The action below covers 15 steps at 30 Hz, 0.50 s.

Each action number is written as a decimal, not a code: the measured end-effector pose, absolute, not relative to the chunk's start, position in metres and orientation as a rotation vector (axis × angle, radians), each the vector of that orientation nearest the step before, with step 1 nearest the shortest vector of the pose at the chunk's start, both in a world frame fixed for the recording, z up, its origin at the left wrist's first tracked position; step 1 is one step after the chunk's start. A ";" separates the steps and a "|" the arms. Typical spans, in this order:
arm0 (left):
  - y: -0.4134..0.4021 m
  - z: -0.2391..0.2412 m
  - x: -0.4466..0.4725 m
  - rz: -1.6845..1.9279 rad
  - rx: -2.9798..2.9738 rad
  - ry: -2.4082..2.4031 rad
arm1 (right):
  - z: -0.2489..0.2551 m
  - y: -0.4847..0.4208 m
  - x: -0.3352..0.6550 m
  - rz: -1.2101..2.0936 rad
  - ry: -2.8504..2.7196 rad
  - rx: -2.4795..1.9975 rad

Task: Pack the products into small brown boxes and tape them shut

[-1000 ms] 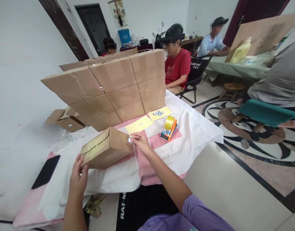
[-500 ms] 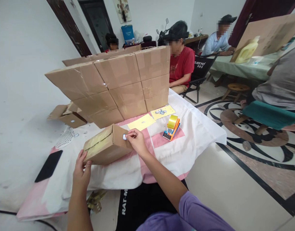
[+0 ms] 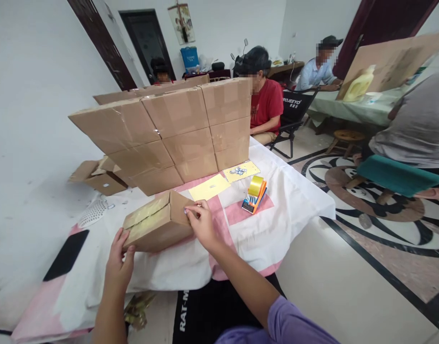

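A small cardboard box (image 3: 155,226), sealed with yellowish tape along its top, lies on the cloth-covered table (image 3: 294,196) in front of me. My left hand (image 3: 119,260) grips its near left corner. My right hand (image 3: 201,220) presses its fingertips against the box's right end face, where a small sticker sits under the fingers, mostly hidden. Behind the box lie two yellow sticker sheets (image 3: 208,187), and to the right of them a tape dispenser (image 3: 254,193) with a yellow roll.
A wall of stacked sealed cartons (image 3: 176,131) stands at the table's back. A black phone (image 3: 66,254) lies at the left, with a white perforated disc (image 3: 93,213) behind it. Open boxes (image 3: 97,174) sit on the floor at left. Several people sit beyond and at right.
My right hand brought the small sticker from beside the box onto its right end face and now presses there. The left hand stayed on the box's corner.
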<state>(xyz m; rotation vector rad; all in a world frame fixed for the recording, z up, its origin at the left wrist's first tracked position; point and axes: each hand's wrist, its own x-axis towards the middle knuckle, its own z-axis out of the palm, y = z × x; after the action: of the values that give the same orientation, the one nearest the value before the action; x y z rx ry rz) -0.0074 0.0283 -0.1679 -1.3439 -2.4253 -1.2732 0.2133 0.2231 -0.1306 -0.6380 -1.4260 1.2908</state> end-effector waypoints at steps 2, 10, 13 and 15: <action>0.030 -0.169 -0.008 -1.270 -1.349 -2.407 | -0.135 0.224 0.214 1.318 -1.408 -0.640; 0.038 -0.170 -0.007 -1.249 -1.397 -2.384 | -0.152 0.221 0.225 1.340 -1.396 -0.639; 0.042 -0.170 -0.007 -1.206 -1.439 -2.396 | -0.162 0.219 0.228 1.377 -1.353 -0.660; 0.044 -0.171 -0.009 -1.171 -1.456 -2.408 | -0.169 0.221 0.230 1.417 -1.313 -0.682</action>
<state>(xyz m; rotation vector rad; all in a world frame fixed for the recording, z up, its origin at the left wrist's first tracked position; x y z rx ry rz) -0.0090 0.0439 -0.1714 -1.4558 -2.4079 -1.1707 0.2300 0.2214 -0.1693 -0.6819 -1.3130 1.4171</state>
